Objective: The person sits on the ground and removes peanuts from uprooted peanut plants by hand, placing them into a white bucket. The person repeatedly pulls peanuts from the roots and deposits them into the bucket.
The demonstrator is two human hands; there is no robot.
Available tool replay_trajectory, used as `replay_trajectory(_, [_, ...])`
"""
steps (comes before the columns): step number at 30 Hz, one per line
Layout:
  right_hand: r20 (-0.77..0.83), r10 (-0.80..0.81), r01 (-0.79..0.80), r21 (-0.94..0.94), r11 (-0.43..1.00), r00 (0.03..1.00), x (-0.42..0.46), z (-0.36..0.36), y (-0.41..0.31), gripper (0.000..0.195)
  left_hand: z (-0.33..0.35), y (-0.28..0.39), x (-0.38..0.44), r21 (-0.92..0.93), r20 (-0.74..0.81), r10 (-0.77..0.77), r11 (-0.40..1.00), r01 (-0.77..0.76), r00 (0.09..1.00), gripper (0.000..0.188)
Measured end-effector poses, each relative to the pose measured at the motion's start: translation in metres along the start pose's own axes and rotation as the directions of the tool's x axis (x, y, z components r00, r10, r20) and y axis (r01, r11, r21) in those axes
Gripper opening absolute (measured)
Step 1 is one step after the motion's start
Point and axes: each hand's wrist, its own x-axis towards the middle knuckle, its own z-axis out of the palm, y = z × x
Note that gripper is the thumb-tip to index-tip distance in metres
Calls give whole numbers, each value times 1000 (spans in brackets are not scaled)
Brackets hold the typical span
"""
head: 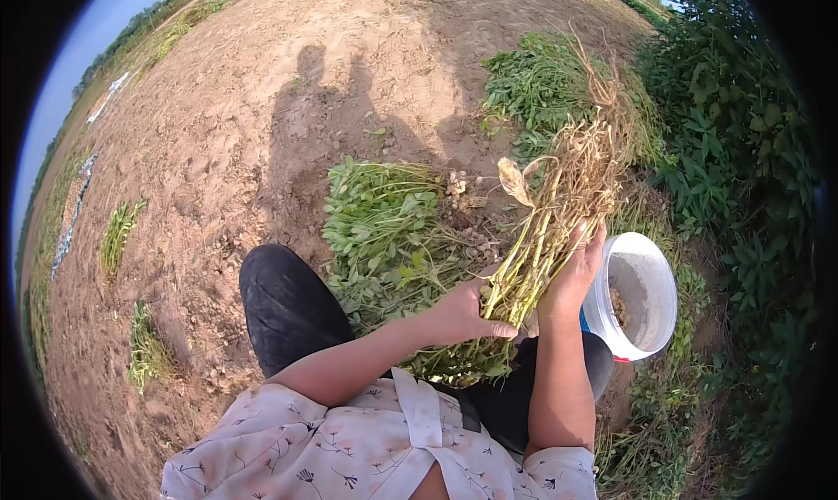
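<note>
A bundle of peanut plants (533,251) lies across both my hands, roots pointing away from me and leaves hanging by my lap. My left hand (461,313) grips the yellow-green stems low down. Further up, my right hand (579,264) holds the bundle from the right, just below the tangled dry roots (589,162); some of its fingers are hidden behind them. Beside my right wrist stands a white plastic bucket (645,290) with some peanuts (618,309) at the bottom. Ahead of my knees lies a pile of pulled peanut plants (386,205), pods (456,183) at its right end.
Another heap of peanut plants (537,81) lies farther off at right. Dense leafy plants (733,140) wall the right side. Small plant bunches (121,235) rest on bare soil (203,146) at left. My bent left knee (288,297) borders the near pile.
</note>
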Motion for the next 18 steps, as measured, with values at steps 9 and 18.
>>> replay_trajectory(9, [345, 298, -450, 564, 692, 890, 7, 2, -8, 68, -6, -20, 1, -273, -290, 36, 955, -118, 956, 38])
replay_trajectory(18, [160, 331, -368, 411, 834, 930, 6, 5, 13, 28, -14, -9, -2, -362, -247, 103, 912, -191, 963, 34])
